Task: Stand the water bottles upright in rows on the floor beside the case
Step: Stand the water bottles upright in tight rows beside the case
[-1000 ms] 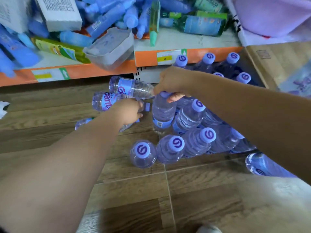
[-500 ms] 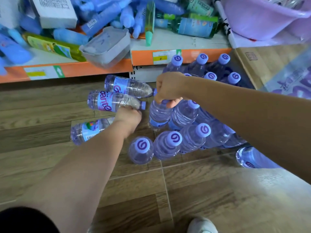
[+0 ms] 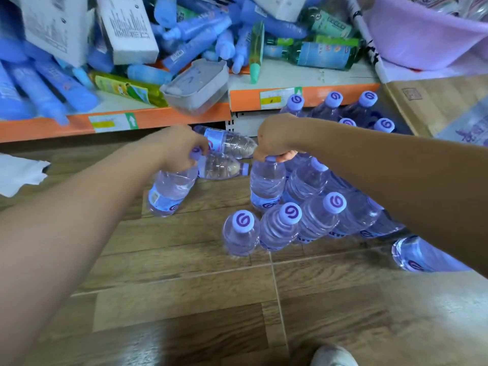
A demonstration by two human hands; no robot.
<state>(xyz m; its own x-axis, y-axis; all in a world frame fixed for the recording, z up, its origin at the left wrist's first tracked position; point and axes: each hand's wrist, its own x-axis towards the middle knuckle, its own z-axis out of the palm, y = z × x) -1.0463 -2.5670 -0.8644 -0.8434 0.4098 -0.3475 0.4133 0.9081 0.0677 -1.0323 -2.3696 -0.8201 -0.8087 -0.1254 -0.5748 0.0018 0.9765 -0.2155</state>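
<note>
Floorboards of brown wood-grain tile (image 3: 184,299) fill the near view, with the toe of my pale shoe (image 3: 333,356) at the bottom edge. Just past that stands the front row of clear plastic water bottles with purple swirl caps (image 3: 280,225), upright and touching each other. A second ago my left hand (image 3: 175,149) was only reaching among the loose bottles; now it is closed round the neck of one clear bottle (image 3: 170,191), which hangs tilted, base near the floor and apart from the rows. My right hand (image 3: 274,140) still grips the cap of the upright bottle at the row's left end (image 3: 266,186). I judge the lifted one belongs beside it. Two more clear bottles lie on their sides (image 3: 227,154) behind my hands, so work remains. Beyond, an orange-edged shelf (image 3: 158,118) is heaped with blue tubes and white boxes; a cardboard case (image 3: 433,104) sits far right.
</note>
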